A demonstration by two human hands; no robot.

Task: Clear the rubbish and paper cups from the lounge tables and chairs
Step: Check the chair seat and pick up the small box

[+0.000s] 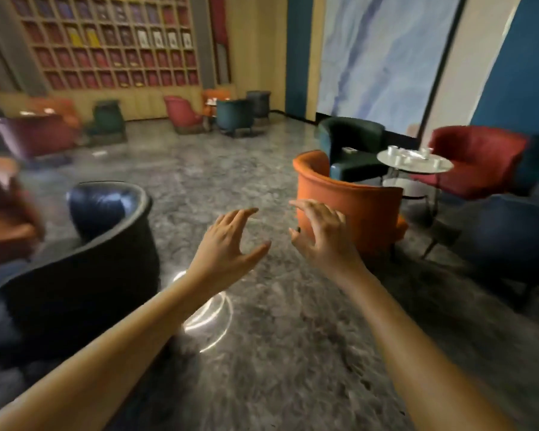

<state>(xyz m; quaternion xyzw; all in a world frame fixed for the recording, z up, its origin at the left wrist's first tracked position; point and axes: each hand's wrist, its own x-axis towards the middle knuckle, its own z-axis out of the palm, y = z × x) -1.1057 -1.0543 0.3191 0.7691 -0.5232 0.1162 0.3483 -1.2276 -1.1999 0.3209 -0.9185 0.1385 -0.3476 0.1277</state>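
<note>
1. My left hand [231, 241]: raised over the floor, fingers spread and loosely curved, thumb out to the side. It has hold of nothing.
2. My right hand [321, 234]: raised just beside the left, apart from it, fingers splayed and bent at the tips. It has hold of nothing.
3. Paper cups [400, 161]: several white ones, standing on the round table, well apart from both hands, ahead and to my right.
4. Rubbish [415, 155]: pale crumpled bits among the cups on the same top; too small to tell what they are.
5. Round table [417, 168]: pale top on thin legs, with a lower shelf beneath.
6. Orange chair [349, 206]: back toward me, between my right hand and the table.
7. Dark green chair [352, 141]: behind the orange one, left of the table.
8. Red chair [476, 157]: on the table's far right.
9. Dark chair [106, 253]: near my left arm, blue cushion inside.
10. Floor [277, 368]: grey marbled stone, with a bright ring of glare under my left forearm.
11. Wall shelving [106, 42]: grid of compartments, mostly red items, blurred.
</note>
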